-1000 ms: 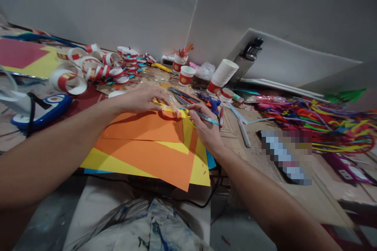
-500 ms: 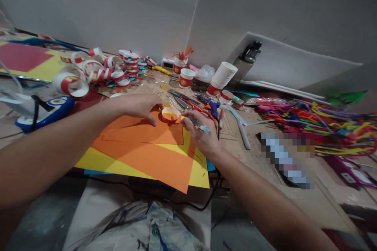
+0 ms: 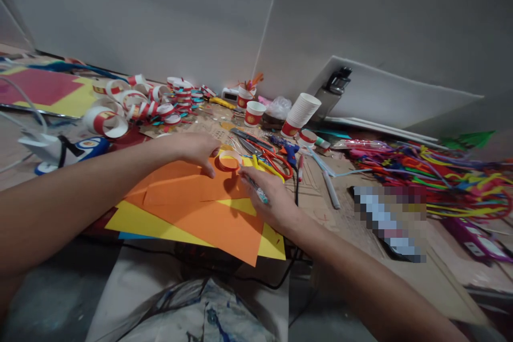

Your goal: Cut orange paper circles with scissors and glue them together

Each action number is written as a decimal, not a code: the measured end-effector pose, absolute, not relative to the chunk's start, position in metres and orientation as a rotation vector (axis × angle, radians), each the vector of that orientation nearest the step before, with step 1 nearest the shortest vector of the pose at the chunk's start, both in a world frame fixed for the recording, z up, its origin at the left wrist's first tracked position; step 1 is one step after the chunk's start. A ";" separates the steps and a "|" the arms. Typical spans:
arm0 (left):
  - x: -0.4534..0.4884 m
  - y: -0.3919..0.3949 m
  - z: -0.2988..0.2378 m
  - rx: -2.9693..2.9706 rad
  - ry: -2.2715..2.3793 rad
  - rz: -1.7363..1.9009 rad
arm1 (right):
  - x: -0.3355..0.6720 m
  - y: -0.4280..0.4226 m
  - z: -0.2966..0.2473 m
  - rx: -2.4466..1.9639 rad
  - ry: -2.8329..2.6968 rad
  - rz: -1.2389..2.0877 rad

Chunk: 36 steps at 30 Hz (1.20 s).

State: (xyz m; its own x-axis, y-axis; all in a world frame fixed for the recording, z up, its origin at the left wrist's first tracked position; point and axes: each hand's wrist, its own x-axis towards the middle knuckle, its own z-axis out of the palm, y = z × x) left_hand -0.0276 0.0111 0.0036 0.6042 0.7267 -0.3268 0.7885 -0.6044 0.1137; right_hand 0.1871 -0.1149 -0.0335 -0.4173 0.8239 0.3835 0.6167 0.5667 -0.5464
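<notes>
A small paper-cup ring [image 3: 230, 161], pale inside with an orange-red rim, rests on orange paper [image 3: 176, 184]. On its left side is my left hand [image 3: 194, 149], thumb and fingers apart, the thumb low over the sheet. Whether its fingertips touch the ring I cannot tell. My right hand [image 3: 272, 197] grips a pen [image 3: 256, 188] with a clear, teal-marked barrel, pointing toward the ring's lower right edge. Its tip is too small to make out. Beneath lie another orange sheet [image 3: 228, 230] and yellow paper [image 3: 156, 226].
Behind my right hand are red-handled scissors [image 3: 280, 163], yellow handles [image 3: 268, 166] and a blue glue gun [image 3: 289, 150]. Stacked paper cups [image 3: 302, 112] stand farther back. Cut cup rings [image 3: 106, 120] lie left. A pixelated dark object [image 3: 387, 224] and colourful pipe cleaners [image 3: 433, 171] lie right.
My right hand has moved slightly left and down with the pen, uncovering the yellow handles. The ring appears turned a little. My left hand stays beside it.
</notes>
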 end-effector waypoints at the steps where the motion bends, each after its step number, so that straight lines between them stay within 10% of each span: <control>1: -0.028 0.012 0.003 2.566 1.260 -0.364 | 0.186 -0.113 -0.032 -1.162 -2.181 0.448; 29: -0.053 -0.003 0.007 2.460 1.500 -0.091 | 0.168 -0.039 -0.033 -1.128 -1.882 0.578; 36: -0.062 0.032 0.008 2.555 0.922 0.048 | 0.184 -0.046 -0.037 -1.138 -1.697 0.706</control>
